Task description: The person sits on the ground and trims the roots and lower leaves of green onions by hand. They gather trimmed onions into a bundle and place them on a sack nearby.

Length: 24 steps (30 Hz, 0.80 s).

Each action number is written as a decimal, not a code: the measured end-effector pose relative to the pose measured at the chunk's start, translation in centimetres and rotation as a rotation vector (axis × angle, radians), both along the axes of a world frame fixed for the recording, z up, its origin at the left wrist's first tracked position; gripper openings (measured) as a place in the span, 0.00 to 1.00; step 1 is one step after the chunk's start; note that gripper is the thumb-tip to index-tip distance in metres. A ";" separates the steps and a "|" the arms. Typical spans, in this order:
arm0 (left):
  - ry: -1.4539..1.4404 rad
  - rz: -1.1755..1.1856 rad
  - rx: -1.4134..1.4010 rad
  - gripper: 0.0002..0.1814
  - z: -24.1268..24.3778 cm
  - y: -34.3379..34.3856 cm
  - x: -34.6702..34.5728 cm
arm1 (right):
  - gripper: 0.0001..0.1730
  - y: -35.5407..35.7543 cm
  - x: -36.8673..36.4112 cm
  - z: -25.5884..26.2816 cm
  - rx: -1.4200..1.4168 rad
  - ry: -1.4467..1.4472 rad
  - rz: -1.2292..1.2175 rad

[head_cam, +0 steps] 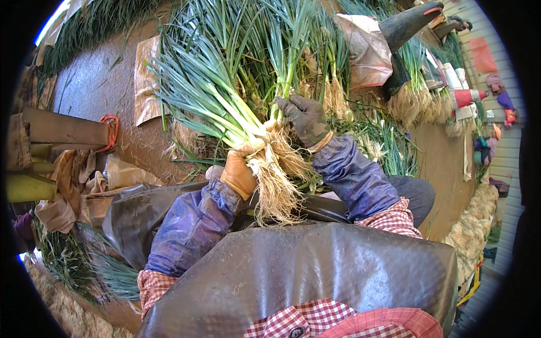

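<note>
My left hand (241, 169), in an orange rubber glove, grips a bunch of long green onions (228, 105) just above the roots. The pale roots (274, 186) hang down over my lap, and the leaves point up and to the left. My right hand (306, 116), in a dark dirty glove, is closed on the lower stems of more green onions (289, 76) beside that bunch. Their roots touch the roots of the left bunch. A large pile of green onions (249, 50) lies just beyond both hands. A dark apron (304, 262) covers my lap.
Trimmed leaves and small onions (380, 139) lie on the floor at right. Rooted bunches (410, 97) stand beyond, near a person's boot (410, 25). A brown paper sheet (148, 80) lies at upper left. At left are a tube-like brown object (67, 129) with red cord and crumpled sacks (118, 173).
</note>
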<state>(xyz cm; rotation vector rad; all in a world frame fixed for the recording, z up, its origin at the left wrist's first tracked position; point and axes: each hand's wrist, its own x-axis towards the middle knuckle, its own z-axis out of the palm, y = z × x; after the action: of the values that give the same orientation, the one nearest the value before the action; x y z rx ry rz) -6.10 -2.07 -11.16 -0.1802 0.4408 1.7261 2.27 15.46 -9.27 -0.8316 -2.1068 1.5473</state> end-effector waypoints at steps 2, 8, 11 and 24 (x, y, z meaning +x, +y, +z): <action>-0.001 -0.005 0.008 0.33 -0.3 0.1 0.1 | 0.17 0.0 0.3 -0.4 0.274 -0.061 0.012; 0.005 0.016 -0.026 0.33 0.1 0.0 0.0 | 0.11 -0.3 1.9 -0.6 0.620 0.002 0.136; 0.036 0.010 -0.053 0.34 0.3 -0.1 -0.3 | 0.09 0.3 2.6 -0.7 0.432 -0.037 0.298; 0.040 0.024 -0.038 0.29 -0.8 0.3 -1.0 | 0.27 0.5 5.6 -3.8 0.279 -1.128 0.841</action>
<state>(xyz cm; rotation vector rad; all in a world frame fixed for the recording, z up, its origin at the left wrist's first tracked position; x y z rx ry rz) -7.08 -1.72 -11.93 -0.1788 0.5027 1.7484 7.88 15.92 -13.06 -0.8536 -3.7564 1.0690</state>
